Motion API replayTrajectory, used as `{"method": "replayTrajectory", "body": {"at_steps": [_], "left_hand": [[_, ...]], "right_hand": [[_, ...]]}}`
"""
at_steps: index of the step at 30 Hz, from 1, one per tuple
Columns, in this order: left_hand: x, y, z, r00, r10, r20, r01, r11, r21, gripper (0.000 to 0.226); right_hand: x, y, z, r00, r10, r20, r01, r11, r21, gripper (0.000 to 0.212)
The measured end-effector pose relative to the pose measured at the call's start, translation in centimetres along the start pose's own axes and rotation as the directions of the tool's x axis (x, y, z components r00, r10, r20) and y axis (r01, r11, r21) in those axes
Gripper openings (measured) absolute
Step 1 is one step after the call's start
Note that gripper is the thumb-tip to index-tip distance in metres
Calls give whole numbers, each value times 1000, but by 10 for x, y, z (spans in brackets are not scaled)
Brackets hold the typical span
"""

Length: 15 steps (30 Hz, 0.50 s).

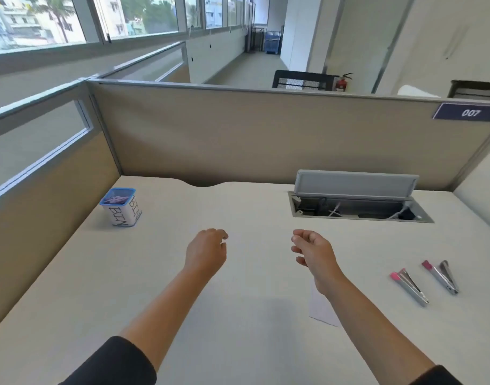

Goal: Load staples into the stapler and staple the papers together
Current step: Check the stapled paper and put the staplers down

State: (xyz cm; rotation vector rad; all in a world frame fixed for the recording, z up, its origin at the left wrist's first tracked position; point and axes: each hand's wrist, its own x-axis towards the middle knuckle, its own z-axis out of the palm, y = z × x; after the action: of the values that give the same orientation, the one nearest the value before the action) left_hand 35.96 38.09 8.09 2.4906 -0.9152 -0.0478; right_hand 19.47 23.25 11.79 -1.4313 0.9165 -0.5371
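Observation:
Two small metal staplers with pink ends lie on the white desk at the right, one (409, 286) nearer me and the other (441, 276) just beyond it. A white sheet of paper (320, 308) lies partly under my right forearm. My left hand (206, 251) hovers over the desk's middle, fingers loosely curled and holding nothing. My right hand (312, 250) hovers beside it, fingers apart and empty, well left of the staplers. No loose staples are visible.
A blue-rimmed white container marked BIN (121, 208) stands at the back left with pinkish items inside. An open cable hatch (357, 202) with its grey lid raised is set into the desk at the back right. Beige partition walls (266, 134) enclose the desk.

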Motion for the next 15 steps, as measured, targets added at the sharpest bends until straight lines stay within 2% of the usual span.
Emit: {"method": "replayTrajectory", "body": {"at_steps": [8, 15], "left_hand": [[-47, 126, 69, 992, 111, 67, -107, 992, -60, 31], [-74, 247, 136, 990, 78, 119, -65, 992, -108, 32]], "right_hand": [[0, 18, -128, 997, 33, -76, -33, 999, 0, 10], [18, 43, -248, 998, 49, -38, -50, 999, -15, 8]]}}
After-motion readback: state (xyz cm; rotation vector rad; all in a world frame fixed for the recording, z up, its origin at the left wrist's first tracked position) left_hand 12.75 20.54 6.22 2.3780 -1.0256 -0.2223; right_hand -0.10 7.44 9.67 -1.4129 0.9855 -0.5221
